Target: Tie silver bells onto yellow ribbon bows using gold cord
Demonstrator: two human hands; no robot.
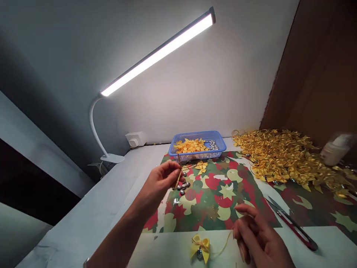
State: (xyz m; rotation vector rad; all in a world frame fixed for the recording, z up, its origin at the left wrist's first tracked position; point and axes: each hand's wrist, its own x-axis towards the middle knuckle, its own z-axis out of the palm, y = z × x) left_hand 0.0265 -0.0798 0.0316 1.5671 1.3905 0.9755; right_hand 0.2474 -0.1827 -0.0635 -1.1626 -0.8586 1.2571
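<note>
My left hand [161,178] is raised over the patterned paper [217,197], pinching a thin gold cord [178,178] between thumb and fingers. Just beneath it lie several small silver bells [182,186]. My right hand [258,234] hovers low at the front, fingers curled, with a gold thread [223,245] running from it to a yellow ribbon bow with a bell [200,247] that lies on the white table edge. A loose yellow bow [201,166] lies near the basket.
A blue basket [220,143] with yellow bows and silver bells stands at the back. A large heap of gold bows [290,158] fills the right. Red-handled scissors [292,225] lie right of my right hand. A white bottle [334,149], a clamp lamp [156,56] and a wall socket [135,139] stand around.
</note>
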